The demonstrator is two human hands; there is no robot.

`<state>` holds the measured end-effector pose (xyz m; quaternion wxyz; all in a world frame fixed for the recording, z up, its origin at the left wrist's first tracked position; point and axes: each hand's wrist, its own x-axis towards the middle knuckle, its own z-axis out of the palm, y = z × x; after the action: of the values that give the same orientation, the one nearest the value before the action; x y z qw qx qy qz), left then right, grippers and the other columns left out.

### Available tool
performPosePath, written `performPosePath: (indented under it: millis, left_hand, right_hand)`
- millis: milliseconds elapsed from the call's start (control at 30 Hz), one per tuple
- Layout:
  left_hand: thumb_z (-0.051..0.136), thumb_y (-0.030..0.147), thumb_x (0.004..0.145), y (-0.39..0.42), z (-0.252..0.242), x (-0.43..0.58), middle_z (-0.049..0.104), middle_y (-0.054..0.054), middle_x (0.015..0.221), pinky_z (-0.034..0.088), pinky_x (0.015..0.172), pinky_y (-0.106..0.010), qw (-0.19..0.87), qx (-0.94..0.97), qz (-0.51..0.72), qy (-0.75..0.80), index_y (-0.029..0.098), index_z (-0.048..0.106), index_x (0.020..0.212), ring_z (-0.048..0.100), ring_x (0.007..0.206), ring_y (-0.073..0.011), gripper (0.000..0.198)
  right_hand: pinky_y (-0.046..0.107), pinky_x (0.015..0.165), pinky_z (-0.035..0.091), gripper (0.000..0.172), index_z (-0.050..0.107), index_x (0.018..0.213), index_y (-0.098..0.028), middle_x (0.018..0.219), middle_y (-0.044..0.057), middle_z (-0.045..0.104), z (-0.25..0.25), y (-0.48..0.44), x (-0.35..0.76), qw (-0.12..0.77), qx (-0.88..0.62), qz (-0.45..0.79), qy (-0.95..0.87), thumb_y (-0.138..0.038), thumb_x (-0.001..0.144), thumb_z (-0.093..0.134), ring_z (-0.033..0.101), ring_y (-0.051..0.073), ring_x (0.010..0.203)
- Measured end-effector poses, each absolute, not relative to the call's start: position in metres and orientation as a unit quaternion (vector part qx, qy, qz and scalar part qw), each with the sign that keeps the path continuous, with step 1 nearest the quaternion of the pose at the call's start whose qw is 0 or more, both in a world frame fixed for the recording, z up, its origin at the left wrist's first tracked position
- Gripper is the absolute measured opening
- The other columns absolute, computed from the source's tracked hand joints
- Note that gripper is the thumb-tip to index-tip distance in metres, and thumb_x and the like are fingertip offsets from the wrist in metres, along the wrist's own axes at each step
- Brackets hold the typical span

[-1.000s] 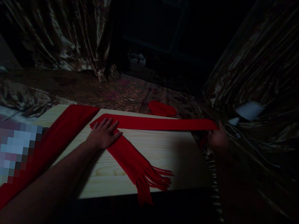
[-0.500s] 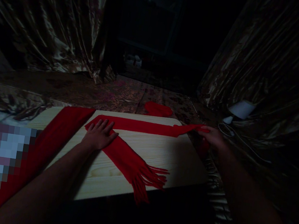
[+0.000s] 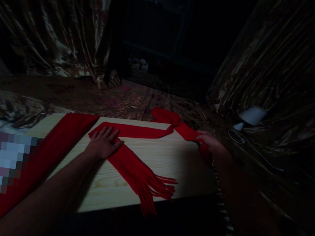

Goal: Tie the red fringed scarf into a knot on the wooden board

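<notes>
Red scarf (image 3: 140,132) end drawn inward
The right hand (image 3: 211,143) has come left to the table (image 3: 175,159) corner; the red scarf, straight before, now bends.

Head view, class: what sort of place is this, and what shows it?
Probably a dim room in a home. Shiny patterned curtains hang on both sides, a small white lamp sits at the right, and the left hand presses a red scarf on a pale wooden board.

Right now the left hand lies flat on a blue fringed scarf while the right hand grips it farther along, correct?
No: the head view shows the fringed scarf is red, not blue. The left hand lies flat on it, and the right hand grips it farther along.
</notes>
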<state>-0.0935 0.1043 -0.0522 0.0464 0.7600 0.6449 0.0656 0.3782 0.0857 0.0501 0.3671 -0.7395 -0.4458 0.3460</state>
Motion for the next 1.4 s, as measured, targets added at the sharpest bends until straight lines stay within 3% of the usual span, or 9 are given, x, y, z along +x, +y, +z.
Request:
performPosePath:
  millis: [200, 367, 467, 633, 867, 1100, 1200, 1300, 1400]
  left_hand:
    - [0.026, 0.071, 0.093, 0.104, -0.052, -0.094, 0.018, -0.009, 0.167, 0.013, 0.120, -0.057, 0.054, 0.760, 0.070, 0.644, 0.027, 0.023, 0.160, 0.012, 0.154, -0.0325, 0.081]
    - [0.028, 0.070, 0.093, 0.104, -0.053, -0.094, 0.019, -0.010, 0.167, 0.013, 0.120, -0.058, 0.048, 0.764, 0.082, 0.638, 0.026, 0.025, 0.160, 0.013, 0.154, -0.0339, 0.081]
    - [0.030, 0.069, 0.094, 0.103, -0.052, -0.094, 0.020, -0.011, 0.166, 0.014, 0.120, -0.057, 0.049, 0.763, 0.080, 0.639, 0.025, 0.026, 0.160, 0.014, 0.154, -0.0343, 0.080]
    - [0.030, 0.068, 0.094, 0.102, -0.049, -0.093, 0.021, -0.011, 0.166, 0.015, 0.120, -0.057, 0.046, 0.763, 0.076, 0.641, 0.024, 0.026, 0.160, 0.014, 0.154, -0.0344, 0.079]
    - [0.027, 0.070, 0.094, 0.102, -0.051, -0.093, 0.020, -0.012, 0.166, 0.014, 0.120, -0.058, 0.043, 0.764, 0.082, 0.638, 0.024, 0.025, 0.160, 0.013, 0.154, -0.0345, 0.080]
    - [0.036, 0.064, 0.094, 0.095, -0.042, -0.093, 0.032, -0.016, 0.162, 0.018, 0.119, -0.058, 0.016, 0.767, 0.138, 0.626, 0.020, 0.036, 0.156, 0.022, 0.151, -0.0367, 0.076]
    - [0.044, 0.051, 0.094, 0.080, -0.025, -0.081, 0.050, -0.018, 0.150, 0.024, 0.119, -0.051, 0.004, 0.761, 0.245, 0.601, 0.013, 0.053, 0.143, 0.037, 0.144, -0.0352, 0.063]
    - [0.053, 0.044, 0.090, 0.058, -0.009, -0.051, 0.070, -0.015, 0.122, 0.042, 0.106, -0.043, 0.166, 0.736, 0.332, 0.566, 0.016, 0.068, 0.120, 0.061, 0.117, -0.0311, 0.044]
    - [0.065, 0.041, 0.084, 0.034, -0.002, -0.001, 0.075, -0.012, 0.099, 0.053, 0.086, -0.034, 0.498, 0.603, 0.380, 0.494, 0.016, 0.072, 0.098, 0.070, 0.090, -0.0243, 0.030]
  right_hand:
    - [0.017, 0.041, 0.030, 0.052, 0.066, 0.124, -0.018, 0.057, -0.006, 0.059, 0.051, 0.066, 0.370, 0.293, -0.707, 0.406, -0.499, -0.016, 0.072, 0.070, 0.044, 0.007, 0.042]
    - [0.019, 0.045, 0.033, 0.026, 0.074, 0.095, -0.018, 0.056, -0.004, 0.058, 0.049, 0.045, 0.341, 0.207, -0.679, 0.382, -0.591, -0.024, 0.069, 0.071, 0.048, 0.009, 0.046]
    - [0.021, 0.053, 0.040, 0.016, 0.074, 0.083, -0.017, 0.065, 0.001, 0.066, 0.040, 0.035, 0.318, 0.215, -0.657, 0.335, -0.640, -0.025, 0.069, 0.070, 0.055, 0.012, 0.057]
    - [0.024, 0.056, 0.043, 0.025, 0.072, 0.092, -0.017, 0.067, 0.001, 0.067, 0.014, 0.023, 0.288, 0.247, -0.633, 0.357, -0.641, -0.026, 0.071, 0.064, 0.059, 0.015, 0.059]
    - [0.024, 0.056, 0.046, 0.018, 0.068, 0.086, -0.016, 0.072, 0.002, 0.068, 0.006, 0.013, 0.272, 0.245, -0.621, 0.369, -0.647, -0.025, 0.072, 0.064, 0.062, 0.015, 0.061]
    - [0.036, 0.091, 0.050, 0.029, 0.070, 0.105, -0.019, 0.109, 0.011, 0.072, 0.012, 0.011, 0.274, 0.212, -0.677, 0.189, -0.679, -0.029, 0.077, 0.067, 0.066, 0.028, 0.103]
    - [0.038, 0.092, 0.051, 0.026, 0.069, 0.102, -0.019, 0.107, 0.011, 0.072, 0.013, 0.010, 0.266, 0.249, -0.692, 0.224, -0.639, -0.026, 0.078, 0.063, 0.066, 0.028, 0.104]
    - [0.036, 0.069, 0.057, 0.023, 0.063, 0.100, -0.021, 0.091, 0.007, 0.070, 0.016, 0.010, 0.252, 0.317, -0.675, 0.399, -0.533, -0.027, 0.079, 0.059, 0.070, 0.025, 0.084]
    - [0.033, 0.056, 0.056, 0.019, 0.058, 0.097, -0.023, 0.085, 0.004, 0.068, 0.020, 0.013, 0.237, 0.375, -0.622, 0.518, -0.452, -0.029, 0.078, 0.059, 0.069, 0.023, 0.075]
